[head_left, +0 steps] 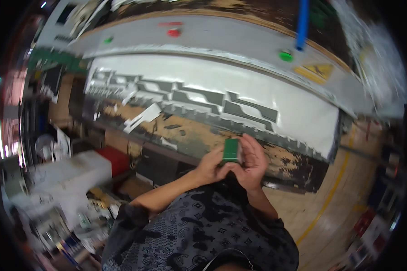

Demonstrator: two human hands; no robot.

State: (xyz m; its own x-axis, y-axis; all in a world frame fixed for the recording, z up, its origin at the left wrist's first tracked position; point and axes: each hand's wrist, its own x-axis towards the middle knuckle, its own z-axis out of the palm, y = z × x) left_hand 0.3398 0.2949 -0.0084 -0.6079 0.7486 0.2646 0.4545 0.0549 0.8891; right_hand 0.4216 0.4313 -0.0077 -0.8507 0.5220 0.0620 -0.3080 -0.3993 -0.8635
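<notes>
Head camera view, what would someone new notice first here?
Probably the small green block at the centre, held up between the left hand and the right hand. Behind it, a big white sheet with dark cut-out shapes lies across the machine bed, with a yellow warning sticker at the upper right.

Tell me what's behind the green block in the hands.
Behind the green block, the right hand's fingers wrap its back; the left hand supports it below. Its rear face is hidden.

Green block (pixel 231 150), white sheet (pixel 298 110) with dark grey, perhaps black, cutouts.
</notes>
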